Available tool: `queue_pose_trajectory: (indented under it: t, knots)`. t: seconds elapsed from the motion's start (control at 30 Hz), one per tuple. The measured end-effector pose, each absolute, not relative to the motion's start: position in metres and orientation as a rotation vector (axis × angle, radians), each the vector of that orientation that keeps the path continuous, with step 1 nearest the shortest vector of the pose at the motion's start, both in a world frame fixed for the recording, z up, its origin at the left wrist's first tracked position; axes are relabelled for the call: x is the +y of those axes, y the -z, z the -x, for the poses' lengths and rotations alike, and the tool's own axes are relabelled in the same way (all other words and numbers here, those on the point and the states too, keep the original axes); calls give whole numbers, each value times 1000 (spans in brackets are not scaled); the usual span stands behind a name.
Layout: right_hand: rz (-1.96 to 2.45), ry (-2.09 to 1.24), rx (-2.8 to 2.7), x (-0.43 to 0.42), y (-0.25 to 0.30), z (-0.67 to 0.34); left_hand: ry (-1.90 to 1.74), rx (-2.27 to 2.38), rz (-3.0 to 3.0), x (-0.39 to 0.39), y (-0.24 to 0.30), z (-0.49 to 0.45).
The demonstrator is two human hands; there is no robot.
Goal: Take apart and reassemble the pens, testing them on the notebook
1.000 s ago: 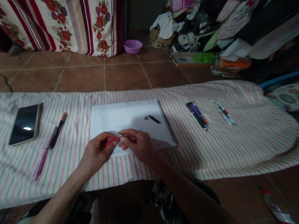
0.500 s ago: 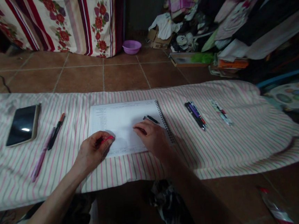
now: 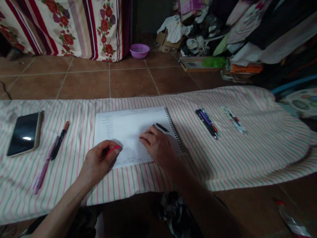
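Note:
A spiral notebook (image 3: 133,126) lies open on a striped cloth (image 3: 233,153) over a low board. My left hand (image 3: 100,163) rests on the notebook's near left corner, closed around a pink pen (image 3: 113,149). My right hand (image 3: 157,147) lies on the page with its fingers curled, the fingertips right next to a small black pen part (image 3: 162,127). What the right fingers hold, if anything, is hidden.
A phone (image 3: 24,133) lies at the left, with a black-and-orange pen (image 3: 60,139) and a pink pen (image 3: 42,173) beside it. Two groups of pens (image 3: 207,123) (image 3: 233,119) lie to the right. A purple bowl (image 3: 139,50), floral fabric and piled clothes stand behind.
My hands were together over the pink pen; my right hand has moved away to the right, up to the black part on the page. The left hand keeps the pink pen.

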State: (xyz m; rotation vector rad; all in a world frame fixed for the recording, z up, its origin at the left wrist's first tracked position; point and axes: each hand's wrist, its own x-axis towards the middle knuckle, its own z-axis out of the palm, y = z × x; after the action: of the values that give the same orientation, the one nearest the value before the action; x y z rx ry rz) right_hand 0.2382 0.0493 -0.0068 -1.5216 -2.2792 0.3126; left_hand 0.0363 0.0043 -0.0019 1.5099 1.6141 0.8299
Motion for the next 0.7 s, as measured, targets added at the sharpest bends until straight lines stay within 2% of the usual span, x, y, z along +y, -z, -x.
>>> queue_pose_trajectory:
  t: [0.5, 0.7]
  knots:
    - [1460, -98, -2376, 48, -4, -235, -826, 1621, -1508, 5, 0, -37]
    - [1423, -192, -2266, 48, 1, -233, -847, 1627, -1551, 5, -1, -37]
